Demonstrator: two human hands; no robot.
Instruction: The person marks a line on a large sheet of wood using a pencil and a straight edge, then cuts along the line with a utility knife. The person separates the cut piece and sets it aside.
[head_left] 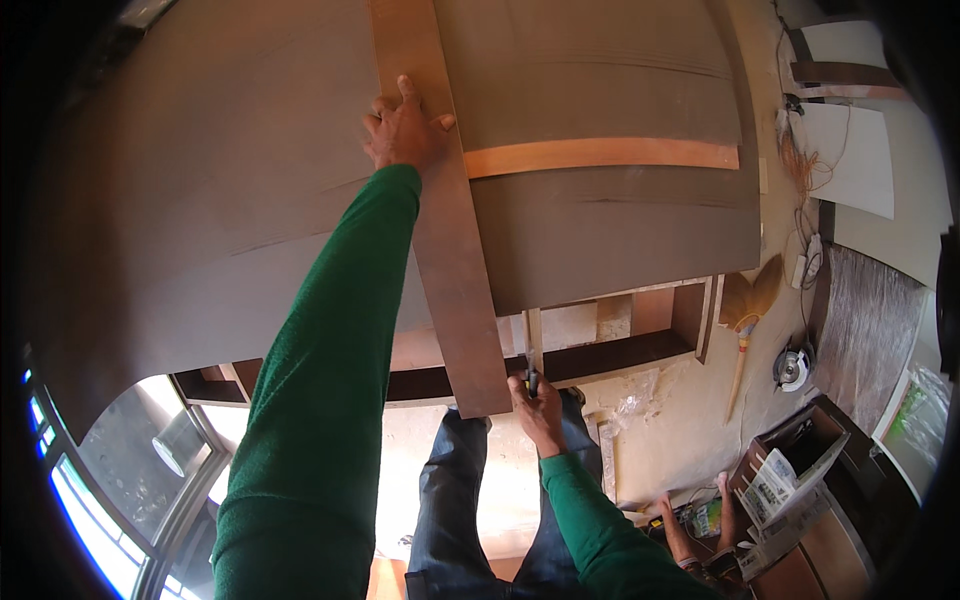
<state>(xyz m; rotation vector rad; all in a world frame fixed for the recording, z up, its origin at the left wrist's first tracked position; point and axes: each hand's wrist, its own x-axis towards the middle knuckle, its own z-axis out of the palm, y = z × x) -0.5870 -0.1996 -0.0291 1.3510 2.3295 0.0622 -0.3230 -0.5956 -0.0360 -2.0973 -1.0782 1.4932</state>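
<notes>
A long brown board strip [462,330] lies lengthwise across a large grey-brown sheet [600,230], its near end sticking out past the sheet's edge. My left hand [405,132] presses down on the strip farther off, thumb and fingers spread. Beside the strip's near end, my right hand [541,412] is closed round a slim dark-handled tool [531,381]; its exact kind is too small to make out. An orange-brown strip [600,155] lies crosswise on the sheet, to the right of the long one.
Under the sheet's near edge shows a dark wooden frame [630,356]. To the right lie a broom [742,330], a round metal power tool [791,369] and tangled cords [800,170]. Another person's bare limbs [680,530] appear at lower right near an open dark box [800,440]. A window [95,520] stands lower left.
</notes>
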